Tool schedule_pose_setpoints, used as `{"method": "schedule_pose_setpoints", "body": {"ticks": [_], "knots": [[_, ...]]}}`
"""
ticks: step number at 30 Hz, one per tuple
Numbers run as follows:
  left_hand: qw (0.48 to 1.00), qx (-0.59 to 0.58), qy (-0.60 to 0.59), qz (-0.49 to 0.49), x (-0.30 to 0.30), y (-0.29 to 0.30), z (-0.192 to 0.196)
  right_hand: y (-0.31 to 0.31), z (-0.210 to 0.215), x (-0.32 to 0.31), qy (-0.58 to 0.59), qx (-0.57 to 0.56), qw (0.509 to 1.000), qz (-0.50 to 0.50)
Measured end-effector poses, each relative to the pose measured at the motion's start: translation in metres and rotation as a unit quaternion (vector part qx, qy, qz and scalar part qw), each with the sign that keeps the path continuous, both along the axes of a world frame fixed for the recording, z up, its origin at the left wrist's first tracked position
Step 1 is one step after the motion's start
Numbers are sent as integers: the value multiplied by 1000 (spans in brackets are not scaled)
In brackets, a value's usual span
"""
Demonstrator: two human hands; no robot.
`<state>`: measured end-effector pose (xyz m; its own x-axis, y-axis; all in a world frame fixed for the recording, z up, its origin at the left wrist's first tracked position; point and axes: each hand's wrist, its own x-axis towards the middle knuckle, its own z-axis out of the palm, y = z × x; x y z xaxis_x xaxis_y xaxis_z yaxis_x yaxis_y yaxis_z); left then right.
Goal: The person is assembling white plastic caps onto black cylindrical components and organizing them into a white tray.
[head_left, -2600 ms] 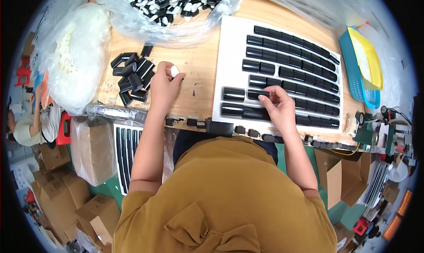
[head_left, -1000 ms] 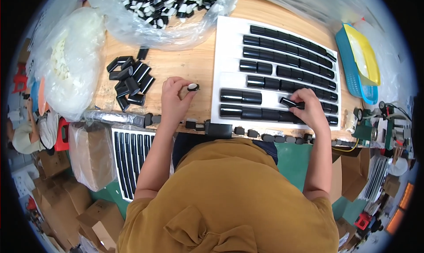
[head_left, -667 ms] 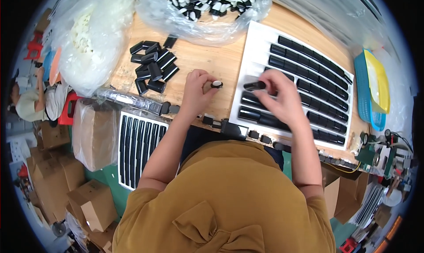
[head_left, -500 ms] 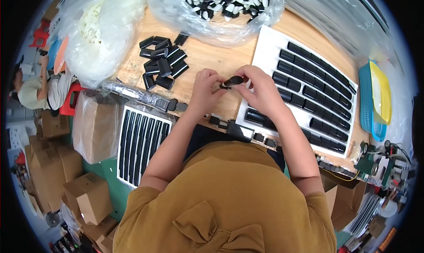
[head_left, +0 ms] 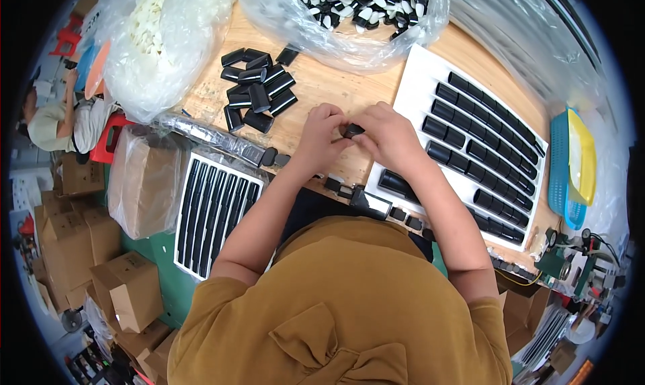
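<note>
My left hand [head_left: 321, 140] and my right hand [head_left: 392, 136] meet over the wooden table, fingers closed on one small black piece [head_left: 352, 130] between them. Fingers cover most of it, so its full shape is hidden. To their left lies a loose pile of short, glossy black oval tubes [head_left: 259, 97]. Close to my right hand, partly under that forearm, is a white tray [head_left: 414, 76] with rows of similar black tubes [head_left: 485, 121]; some rows have gaps. Beyond my hands, an open clear plastic bag [head_left: 322, 49] holds many small black and white pieces [head_left: 366, 12].
Another clear bag [head_left: 127, 93] with white pieces stands far left. Below it are a wrapped carton [head_left: 144, 183] and a second filled tray [head_left: 218, 214]. Blue [head_left: 557, 177] and yellow [head_left: 583, 160] baskets sit at right. Small black parts line the table's near edge. A person [head_left: 57, 126] works at far left.
My hands have drawn together around the black piece, which stood out more plainly between the fingers before. The whole view has shifted slightly, moving the table's contents a little rightward.
</note>
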<state>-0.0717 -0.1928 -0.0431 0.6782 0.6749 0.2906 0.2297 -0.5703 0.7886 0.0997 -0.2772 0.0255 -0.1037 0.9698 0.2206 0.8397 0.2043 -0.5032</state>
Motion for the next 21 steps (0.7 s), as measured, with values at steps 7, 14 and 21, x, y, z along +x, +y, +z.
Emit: {"method": "schedule_pose_setpoints", "body": {"ticks": [7,14,21], "knots": [[942,-331,-55,-15,24,36,32,5,7,-1,-48,-6,999,13],[992,104,2,76,79,27,0,7,-21,5,60,69,996,19],[991,73,2,113,70,16,17,3,-27,0,83,96,992,12]]}}
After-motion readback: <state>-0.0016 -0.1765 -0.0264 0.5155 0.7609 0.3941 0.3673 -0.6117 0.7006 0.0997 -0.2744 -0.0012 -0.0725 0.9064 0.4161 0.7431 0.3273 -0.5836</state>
